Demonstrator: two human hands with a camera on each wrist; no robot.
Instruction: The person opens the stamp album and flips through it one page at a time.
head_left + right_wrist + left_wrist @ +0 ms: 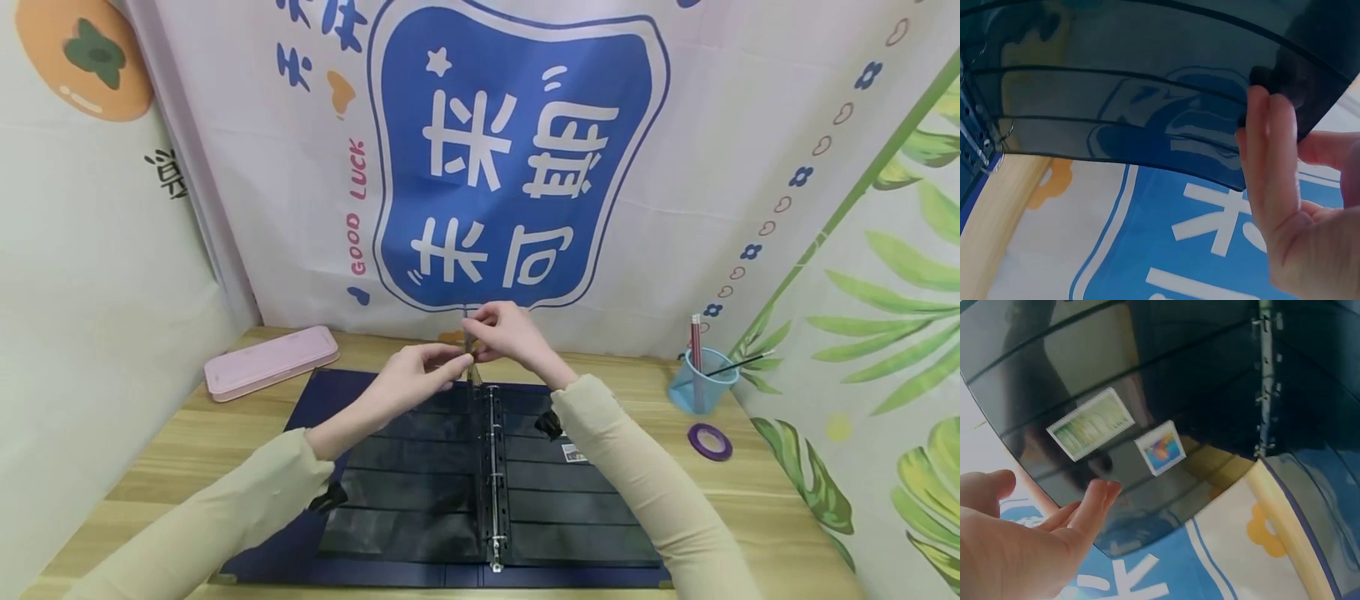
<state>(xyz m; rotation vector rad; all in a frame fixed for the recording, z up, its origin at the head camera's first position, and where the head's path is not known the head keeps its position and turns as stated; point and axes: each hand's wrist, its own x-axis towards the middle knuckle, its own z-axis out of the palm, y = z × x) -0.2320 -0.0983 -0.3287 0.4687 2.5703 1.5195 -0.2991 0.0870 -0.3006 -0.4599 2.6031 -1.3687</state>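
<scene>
A dark blue ring-binder stamp album lies spread on the table with black pocket pages. One see-through black page stands raised edge-on between the hands. My right hand pinches its outer edge, with fingers on one face and the thumb partly hidden. On the opposite side, my left hand touches the page with extended fingers; its thumb stays apart from them. Pockets on that page hold a green stamp and a multicoloured stamp. A small stamp shows on the right-hand page.
Back left is a pink pencil case. At the right stand a blue mesh cup with pencils and a purple tape roll. Metal rings run down the album's middle. Printed cloth hangs behind the table.
</scene>
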